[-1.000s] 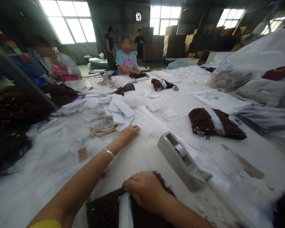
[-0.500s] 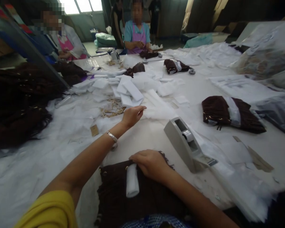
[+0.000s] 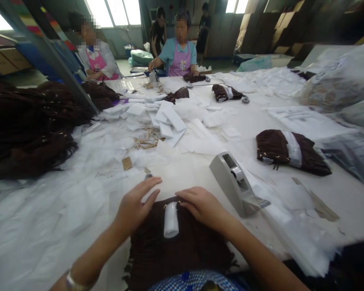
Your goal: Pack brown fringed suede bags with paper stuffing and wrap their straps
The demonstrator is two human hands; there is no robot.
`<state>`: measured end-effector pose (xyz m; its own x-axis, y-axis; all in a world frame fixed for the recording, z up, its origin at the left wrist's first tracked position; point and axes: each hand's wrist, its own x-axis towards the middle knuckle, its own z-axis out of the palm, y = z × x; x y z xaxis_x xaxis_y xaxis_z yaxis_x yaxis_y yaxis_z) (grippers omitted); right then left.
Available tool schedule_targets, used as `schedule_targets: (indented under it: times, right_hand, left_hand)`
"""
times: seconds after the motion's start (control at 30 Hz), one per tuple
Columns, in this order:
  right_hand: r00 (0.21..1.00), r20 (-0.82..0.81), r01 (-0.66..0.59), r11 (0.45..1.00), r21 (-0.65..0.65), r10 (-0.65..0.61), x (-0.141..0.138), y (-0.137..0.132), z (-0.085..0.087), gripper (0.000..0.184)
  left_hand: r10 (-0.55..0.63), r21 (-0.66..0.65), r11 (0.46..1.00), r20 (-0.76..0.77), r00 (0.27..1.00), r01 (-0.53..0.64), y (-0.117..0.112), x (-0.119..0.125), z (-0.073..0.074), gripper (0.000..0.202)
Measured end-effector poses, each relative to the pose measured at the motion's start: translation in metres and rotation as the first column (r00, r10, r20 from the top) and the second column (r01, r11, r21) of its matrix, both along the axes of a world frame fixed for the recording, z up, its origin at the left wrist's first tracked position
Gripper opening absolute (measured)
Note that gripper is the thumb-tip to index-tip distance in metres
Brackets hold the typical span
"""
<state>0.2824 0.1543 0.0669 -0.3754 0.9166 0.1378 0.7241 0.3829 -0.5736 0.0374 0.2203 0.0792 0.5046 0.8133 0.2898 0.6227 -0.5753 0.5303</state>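
In front of me lies a dark brown fringed bag point(image 3: 188, 250) with brass eyelets along its top edge. A white wrapped roll point(image 3: 171, 224) sits on it, below the eyelets. My right hand point(image 3: 204, 206) holds the bag's top edge beside an eyelet, thumb over the front and fingers along the rim. At the top left corner, my left hand point(image 3: 138, 202) is open, thumb and fingers apart, with nothing in it. A grey tape dispenser point(image 3: 238, 184) stands just beyond my right hand.
White foam sheets point(image 3: 170, 119) and plastic bags point(image 3: 79, 218) cover the table's left and middle. A wrapped brown bag point(image 3: 291, 151) lies at right. Brown bags point(image 3: 24, 125) are heaped at left beside a slanted metal post point(image 3: 68, 76). Co-workers point(image 3: 180, 56) are across the table.
My left hand has come back from near the foam sheets to the bag's top left corner. My right hand stays at the top edge. A co-worker across has reached an arm sideways.
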Motion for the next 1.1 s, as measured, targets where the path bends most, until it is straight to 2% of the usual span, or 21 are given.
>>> schedule_targets:
  times: [0.07,0.13,0.2,0.27,0.33,0.4,0.47,0.57,0.63,0.7,0.8,0.9,0.97,1.03,1.1]
  right_hand:
    - [1.000,-0.014,-0.001,0.998,0.067,0.002,0.000,-0.006,-0.007,0.033]
    - [0.999,-0.031,-0.010,0.993,0.117,0.014,0.000,-0.012,-0.011,0.035]
    - [0.995,-0.095,0.003,0.990,0.144,0.011,0.001,-0.012,-0.012,0.035]
    - [0.978,-0.204,0.070,0.984,0.163,-0.036,0.002,0.002,-0.007,0.030]
    - [0.950,-0.289,0.175,0.965,0.197,-0.113,0.002,0.034,0.000,0.025]
    - [0.942,-0.280,0.260,0.933,0.249,-0.187,-0.001,0.082,0.009,0.025]
    - [0.940,-0.161,0.333,0.912,0.240,-0.301,-0.009,0.139,0.017,0.034]
    - [0.906,0.134,0.379,0.910,0.169,-0.402,-0.026,0.214,0.025,0.063]
    - [0.884,0.229,0.386,0.913,0.135,-0.408,-0.036,0.247,0.025,0.072]
    - [0.879,0.252,0.387,0.915,0.115,-0.404,-0.042,0.263,0.024,0.063]
    - [0.864,0.274,0.411,0.906,0.104,-0.423,-0.041,0.264,0.026,0.042]
    - [0.851,0.234,0.427,0.879,0.214,-0.470,-0.028,0.241,0.040,0.042]
    - [0.868,0.133,0.407,0.840,0.359,-0.478,-0.015,0.210,0.054,0.041]
    - [0.901,-0.009,0.388,0.795,0.466,-0.434,-0.001,0.165,0.070,0.038]
    - [0.929,-0.145,0.367,0.804,0.468,-0.339,0.014,0.111,0.081,0.037]
  left_hand:
    - [0.034,0.090,0.995,0.000,0.999,-0.034,-0.052,-0.006,-0.016,0.041]
    - [0.023,0.212,0.977,-0.024,0.999,-0.018,-0.093,-0.010,-0.034,0.050]
    - [-0.043,0.272,0.960,-0.091,0.995,0.067,-0.118,-0.014,-0.049,0.054]
    - [-0.084,0.298,0.946,-0.159,0.984,0.129,-0.130,-0.015,-0.059,0.054]
    - [-0.073,0.333,0.934,-0.186,0.980,0.133,-0.135,-0.015,-0.064,0.053]
    - [-0.056,0.388,0.914,-0.165,0.985,0.117,-0.136,-0.013,-0.065,0.052]
    - [-0.061,0.446,0.889,-0.117,0.991,0.108,-0.136,-0.012,-0.067,0.050]
    - [-0.065,0.497,0.864,-0.044,0.997,0.079,-0.136,-0.012,-0.072,0.046]
    - [-0.052,0.508,0.860,0.000,0.999,0.045,-0.136,-0.012,-0.076,0.044]
    - [-0.043,0.503,0.864,0.036,0.998,0.019,-0.136,-0.012,-0.077,0.043]
    - [-0.035,0.483,0.875,0.107,0.994,-0.022,-0.140,-0.012,-0.075,0.039]
    - [-0.074,0.480,0.877,0.164,0.984,-0.014,-0.150,-0.013,-0.071,0.033]
    - [-0.159,0.487,0.870,0.130,0.979,0.076,-0.159,-0.013,-0.069,0.028]
    - [-0.262,0.490,0.844,0.023,0.965,0.218,-0.169,-0.013,-0.067,0.029]
    - [-0.309,0.484,0.817,-0.091,0.947,0.313,-0.180,-0.011,-0.067,0.038]
